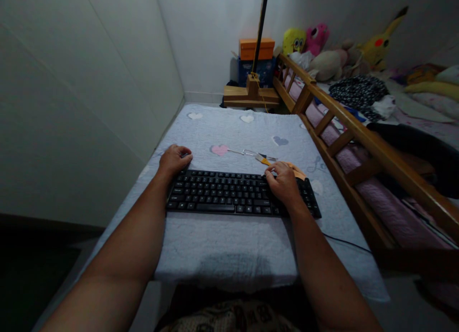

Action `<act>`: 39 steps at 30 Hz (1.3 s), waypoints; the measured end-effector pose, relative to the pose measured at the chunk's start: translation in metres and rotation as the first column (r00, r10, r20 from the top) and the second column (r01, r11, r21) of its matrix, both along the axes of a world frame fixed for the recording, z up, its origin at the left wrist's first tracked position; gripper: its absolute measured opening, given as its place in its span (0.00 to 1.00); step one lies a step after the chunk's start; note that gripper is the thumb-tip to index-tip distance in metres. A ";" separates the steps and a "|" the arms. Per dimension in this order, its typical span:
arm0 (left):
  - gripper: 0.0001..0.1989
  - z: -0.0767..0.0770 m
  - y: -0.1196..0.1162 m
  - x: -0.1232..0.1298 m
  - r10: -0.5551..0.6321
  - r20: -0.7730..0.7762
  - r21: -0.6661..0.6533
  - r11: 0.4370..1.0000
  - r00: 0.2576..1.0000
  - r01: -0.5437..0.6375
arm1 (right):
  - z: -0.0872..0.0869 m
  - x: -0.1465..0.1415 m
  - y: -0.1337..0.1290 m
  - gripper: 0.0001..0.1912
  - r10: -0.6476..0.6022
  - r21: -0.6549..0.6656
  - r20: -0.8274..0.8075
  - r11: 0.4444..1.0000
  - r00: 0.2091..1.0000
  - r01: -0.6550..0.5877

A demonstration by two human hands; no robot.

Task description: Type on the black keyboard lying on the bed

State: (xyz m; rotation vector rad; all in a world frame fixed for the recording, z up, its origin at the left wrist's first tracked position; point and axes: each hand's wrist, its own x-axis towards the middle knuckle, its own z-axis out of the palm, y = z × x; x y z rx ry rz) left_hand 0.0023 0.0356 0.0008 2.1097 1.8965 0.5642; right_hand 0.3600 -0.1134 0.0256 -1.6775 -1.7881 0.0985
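A black keyboard (218, 192) lies on a table with a pale blue cloth (229, 246). At its upper left corner is my left hand (175, 159), fingers curled together with a small dark thing at the fingertips that I cannot make out. My right hand (282, 179) rests over the keyboard's right part, its thumb and index finger close together; whatever is between them is too small to tell. Just behind the keyboard lie a brush with a yellow handle (264, 161) and thin metal tools (251, 153). An orange-tan object (297, 171) sits partly hidden beyond my right hand.
A cable (346, 242) runs off the keyboard's right side. Along the table's right stands a wooden bed rail (344, 117), with plush toys (294, 40) and clothes behind it. A wooden stand (236, 97) with a black pole and an orange box (256, 48) are at the back.
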 end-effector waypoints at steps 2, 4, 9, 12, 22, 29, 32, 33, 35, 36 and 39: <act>0.18 -0.001 0.000 0.000 -0.001 0.005 0.002 1.000 1.000 0.001 | 0.001 -0.001 -0.001 0.08 0.003 0.008 -0.006 1.000 1.000 -0.003; 0.17 -0.001 0.000 -0.001 -0.005 0.014 0.003 1.000 1.000 0.005 | 0.002 -0.001 -0.002 0.07 0.010 0.013 -0.010 1.000 1.000 -0.010; 0.18 -0.001 0.000 0.000 0.006 0.010 -0.004 1.000 1.000 -0.006 | 0.004 -0.002 -0.003 0.08 0.024 0.006 -0.012 1.000 1.000 -0.024; 0.18 0.000 0.001 0.000 0.006 0.006 -0.005 1.000 1.000 -0.006 | 0.004 -0.002 -0.003 0.08 0.023 0.002 -0.005 1.000 1.000 -0.023; 0.18 0.000 0.000 0.000 0.002 0.014 0.002 1.000 1.000 -0.002 | 0.002 -0.001 -0.002 0.08 0.024 0.014 -0.024 1.000 0.999 -0.024; 0.18 0.000 0.001 0.000 0.001 0.012 0.000 1.000 1.000 -0.001 | -0.001 0.000 -0.001 0.09 0.022 0.019 -0.034 1.000 0.999 -0.021; 0.18 -0.001 0.001 0.000 0.003 0.018 -0.003 1.000 1.000 -0.003 | -0.002 0.000 -0.001 0.09 0.020 0.022 -0.039 1.000 0.999 -0.019; 0.17 -0.001 0.001 0.000 0.002 0.019 -0.001 1.000 1.000 -0.002 | -0.002 0.000 -0.001 0.09 0.019 0.021 -0.037 1.000 0.999 -0.018; 0.17 -0.001 0.001 0.000 -0.002 0.021 0.006 1.000 1.000 0.002 | -0.002 -0.001 -0.001 0.09 0.014 0.017 -0.032 1.000 0.999 -0.013; 0.17 -0.001 0.000 0.000 -0.005 0.021 0.007 1.000 1.000 0.005 | -0.002 -0.001 -0.001 0.09 0.012 0.016 -0.029 1.000 1.000 -0.011; 0.17 -0.001 0.000 -0.001 -0.007 0.023 0.002 1.000 1.000 0.007 | -0.001 -0.001 -0.001 0.08 0.009 0.020 -0.022 1.000 1.000 -0.009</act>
